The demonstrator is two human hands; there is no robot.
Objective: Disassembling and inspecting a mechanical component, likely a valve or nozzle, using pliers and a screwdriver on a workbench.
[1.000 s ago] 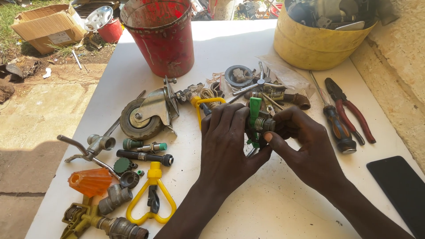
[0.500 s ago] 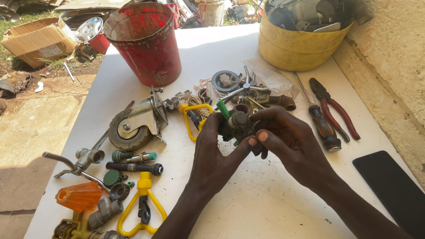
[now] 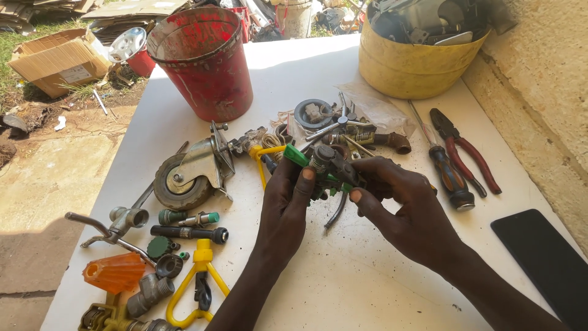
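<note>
Fingers (image 3: 304, 184) of my left hand (image 3: 286, 205) and right hand (image 3: 404, 205) are clamping around a small dark metal fitting (image 3: 327, 168) with bright green plastic parts, a threaded round end and a thin bent lever dangling below, above the white table (image 3: 343, 276), beside the caster wheel (image 3: 190, 175).

Outdoor work area, lit by hard direct sunlight — sharp shadows cast toward the near-left corner. White table (image 3: 343, 67) placed against a rough pale rendered wall (image 3: 551, 73) on the right side. Ground (image 3: 55, 165) to the left made up of bare packed earth and a flat concrete slab, partly shaded. Patch of grass (image 3: 18, 43) seen at the far left — a cardboard box (image 3: 58, 61) set on the ground beside it. Flattened cardboard and scrap piled beyond the table's far edge.
</note>
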